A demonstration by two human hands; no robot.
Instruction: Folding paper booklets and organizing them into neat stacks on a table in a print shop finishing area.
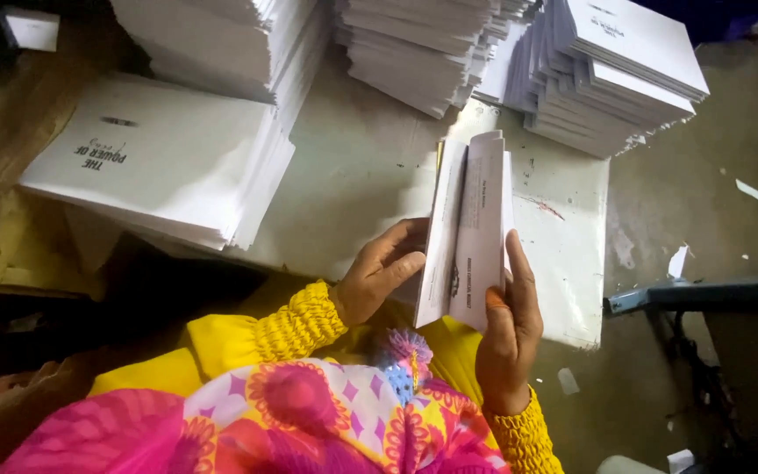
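Note:
A bundle of folded white printed sheets [469, 224] stands on edge over a low white board [563, 228], held between both hands. My left hand [379, 270] grips its left side, fingers curled against the paper. On the right, my right hand [511, 325] presses flat along the other side with the fingers pointing up. Both wrists wear yellow gathered sleeves above a pink and yellow patterned garment.
Tall stacks of white printed sheets stand around: one at the left [155, 158], one at the top middle [423, 48], one at the top right [611, 70]. A blue-grey metal bar [704, 294] juts in from the right. Paper scraps lie on the grey floor [704, 202].

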